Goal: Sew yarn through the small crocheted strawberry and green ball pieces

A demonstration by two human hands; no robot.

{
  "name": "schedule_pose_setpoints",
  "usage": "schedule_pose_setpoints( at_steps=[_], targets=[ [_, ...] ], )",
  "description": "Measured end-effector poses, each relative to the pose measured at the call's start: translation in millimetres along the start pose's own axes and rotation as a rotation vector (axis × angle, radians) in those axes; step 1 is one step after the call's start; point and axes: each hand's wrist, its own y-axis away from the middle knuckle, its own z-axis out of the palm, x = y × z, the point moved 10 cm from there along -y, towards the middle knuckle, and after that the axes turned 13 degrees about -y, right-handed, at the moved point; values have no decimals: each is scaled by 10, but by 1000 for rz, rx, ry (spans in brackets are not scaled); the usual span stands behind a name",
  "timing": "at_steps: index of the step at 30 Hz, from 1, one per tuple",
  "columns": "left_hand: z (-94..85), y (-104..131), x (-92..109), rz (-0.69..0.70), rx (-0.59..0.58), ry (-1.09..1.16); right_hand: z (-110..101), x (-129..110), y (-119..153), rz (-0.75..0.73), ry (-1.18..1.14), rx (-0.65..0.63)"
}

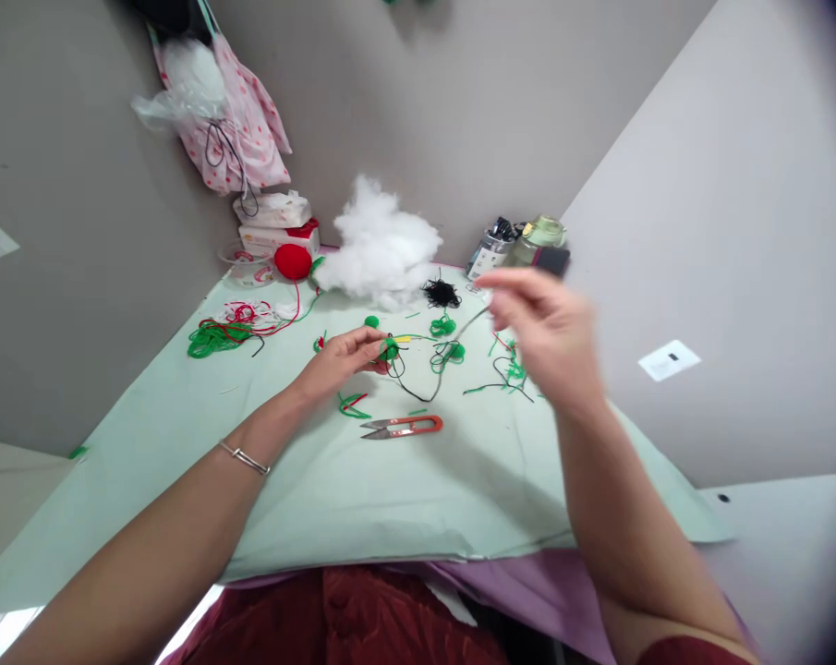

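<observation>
My left hand is closed on a small green crocheted piece over the middle of the table. A dark yarn strand hangs in a loop from that piece and rises to my right hand. Raised to the right, my right hand pinches the strand's upper end between thumb and finger; whether a needle is there is too small and blurred to tell. A yellow bit shows beside the green piece. Thread snips with an orange handle lie on the table below the hands.
White stuffing is heaped at the back. A red yarn ball and tangled green yarn lie left. Black yarn and green scraps lie right of centre. A bottle stands at the back right, near the wall.
</observation>
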Motion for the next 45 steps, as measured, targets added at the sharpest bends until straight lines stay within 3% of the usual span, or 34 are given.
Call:
schedule_pose_setpoints(
  at_steps=[4,6,9,13,16,19,21,24,26,31,36,38,42,45],
  targets=[
    [72,14,-6,-12,-32,-21,727,297,206,93,63,-180],
    [122,18,-4,3,-57,-34,917,385,304,96,119,-234],
    [187,22,-21,13,-73,-78,1044,429,373,79,206,-297],
    [151,1,-31,37,-15,-202,1057,318,380,59,212,-333],
    [-7,-25,-14,50,87,-261,1066,181,411,98,-71,-450],
    [-84,-34,-38,14,100,-204,1051,234,455,258,-305,-573],
    [-43,-26,-42,3,60,-141,976,388,427,342,-311,-523],
    [65,4,-41,-1,8,-81,816,640,349,386,-225,-277],
    [132,25,-39,0,-20,-76,839,730,360,394,-195,-201],
    [168,42,-20,6,-18,-91,1020,722,414,401,-200,-258],
    [176,37,-34,1,0,-100,1144,722,512,513,-361,-503],
    [205,38,-48,-9,-20,-72,1081,769,492,496,-264,-458],
    [181,38,-41,-21,-7,-52,895,729,385,299,62,-211],
    [123,40,-16,-19,31,-87,954,652,384,206,96,-198]
  ],
)
